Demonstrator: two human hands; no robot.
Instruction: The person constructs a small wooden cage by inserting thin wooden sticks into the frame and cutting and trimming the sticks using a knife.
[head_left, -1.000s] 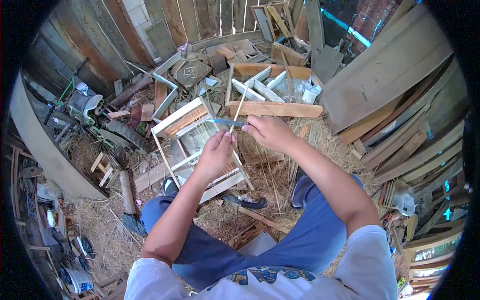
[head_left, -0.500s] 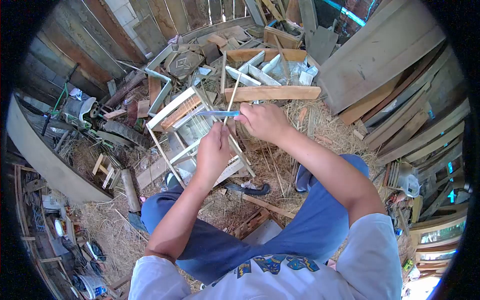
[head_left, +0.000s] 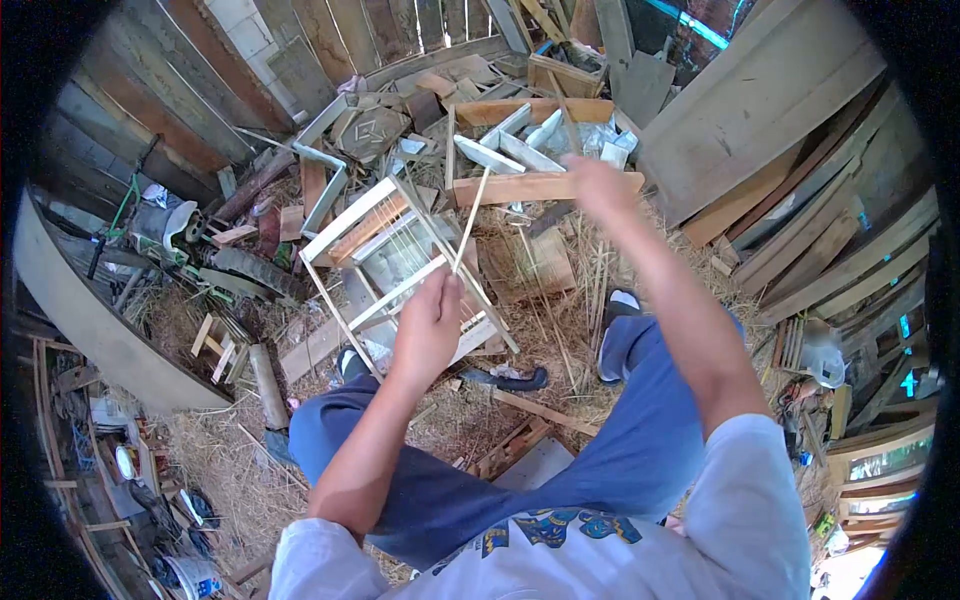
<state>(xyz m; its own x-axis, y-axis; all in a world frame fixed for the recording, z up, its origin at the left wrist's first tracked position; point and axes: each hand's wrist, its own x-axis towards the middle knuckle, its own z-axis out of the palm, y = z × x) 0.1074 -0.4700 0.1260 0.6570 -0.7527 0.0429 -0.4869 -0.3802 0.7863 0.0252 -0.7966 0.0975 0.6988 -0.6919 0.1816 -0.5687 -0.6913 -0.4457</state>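
Observation:
My left hand [head_left: 430, 318] is closed around the lower end of a thin, pale wooden stick [head_left: 471, 218], which slants up and away from me. Just beyond that hand lies a light wooden frame [head_left: 345, 218] with thin slats or strings across it. My right hand [head_left: 603, 190] is out ahead to the right, apart from the stick and blurred by motion. It looks closed, as it was around the knife in the earlier frame; the blade cannot be made out now.
An open wooden box [head_left: 540, 188] with white-edged boards inside stands ahead. Large panels [head_left: 745, 115] lean at the right. A curved board [head_left: 95, 310] and a green-framed machine [head_left: 165, 222] stand left. Straw and a dark curved object [head_left: 505, 378] lie between my feet.
My right hand has swept from the stick outward, forward and right. The knife, plain against the stick before, is lost in blur. My left hand keeps its hold on the stick.

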